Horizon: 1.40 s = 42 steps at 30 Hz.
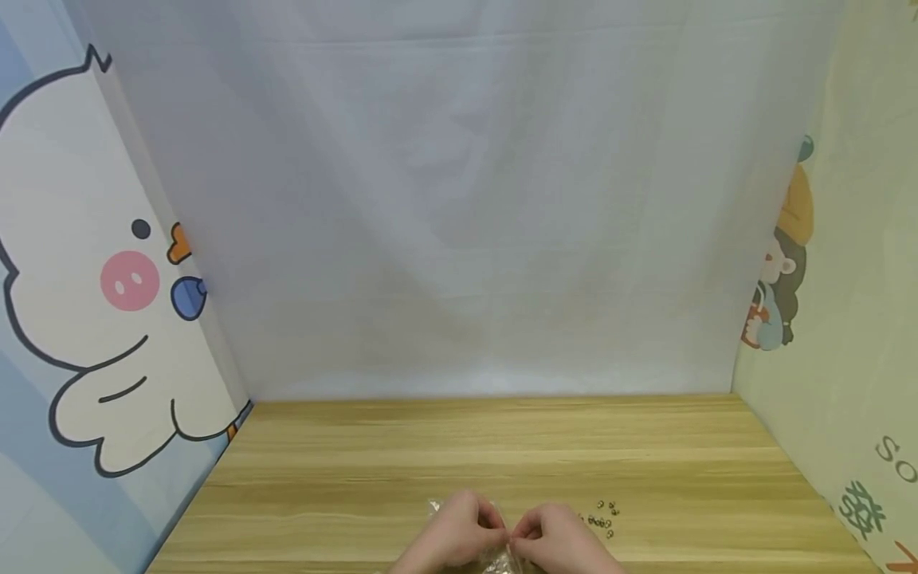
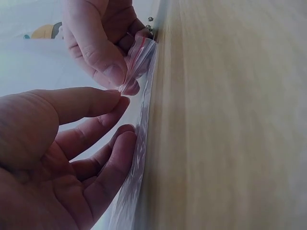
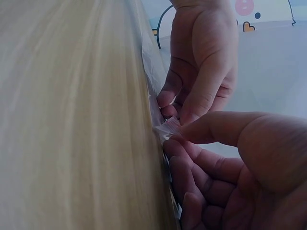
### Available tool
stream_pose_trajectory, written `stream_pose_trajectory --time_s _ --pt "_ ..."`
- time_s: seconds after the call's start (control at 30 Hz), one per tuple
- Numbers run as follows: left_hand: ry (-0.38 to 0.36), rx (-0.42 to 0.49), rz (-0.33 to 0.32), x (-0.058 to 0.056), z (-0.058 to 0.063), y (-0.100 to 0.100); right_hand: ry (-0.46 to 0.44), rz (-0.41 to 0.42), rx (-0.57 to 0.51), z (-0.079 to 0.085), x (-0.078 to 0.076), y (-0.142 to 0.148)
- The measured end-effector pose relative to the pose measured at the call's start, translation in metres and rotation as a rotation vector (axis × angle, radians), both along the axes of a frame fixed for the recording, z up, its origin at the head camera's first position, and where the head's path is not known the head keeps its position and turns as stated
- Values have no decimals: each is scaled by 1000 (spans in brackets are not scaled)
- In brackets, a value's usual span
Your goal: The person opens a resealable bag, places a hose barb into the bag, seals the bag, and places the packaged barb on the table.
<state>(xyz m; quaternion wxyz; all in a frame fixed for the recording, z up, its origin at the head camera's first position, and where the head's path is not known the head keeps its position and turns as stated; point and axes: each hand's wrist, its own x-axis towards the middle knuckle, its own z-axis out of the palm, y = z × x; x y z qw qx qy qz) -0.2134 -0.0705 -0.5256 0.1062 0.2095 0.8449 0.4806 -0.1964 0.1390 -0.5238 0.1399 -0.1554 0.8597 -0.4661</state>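
A clear plastic zip bag (image 2: 140, 53) with a red line along its closure lies low over the wooden table. My left hand (image 1: 460, 532) pinches the bag's top edge between thumb and index finger, its other fingers loosely bent beside the film. Right beside it, my right hand (image 1: 562, 540) pinches the same edge, and the fingertips of both hands nearly meet. In the right wrist view a small corner of the bag (image 3: 168, 126) shows between the hands. Much of the bag is hidden under the hands in the head view. What it contains cannot be made out.
Several small shiny metal pieces (image 1: 601, 523) lie loose on the wooden table (image 1: 502, 446), just right of my right hand. A pale curtain (image 1: 466, 239) hangs behind the table. Printed cartoon panels stand at left and right.
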Motion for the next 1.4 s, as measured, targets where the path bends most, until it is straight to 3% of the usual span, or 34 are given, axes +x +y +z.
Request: stream_pose_trajectory --time_s 0.6,0.8,1.07,1.4 --pt "-2 -29 -26 0 0 0 11 5 20 1 2 1" --pt "35 -39 -46 0 -2 0 -6 2 33 -1 -1 3" --pt "72 -46 -61 -2 -3 -1 46 4 45 -3 -1 2" --pt "67 -33 -81 -2 0 -2 6 5 32 -2 -2 4"
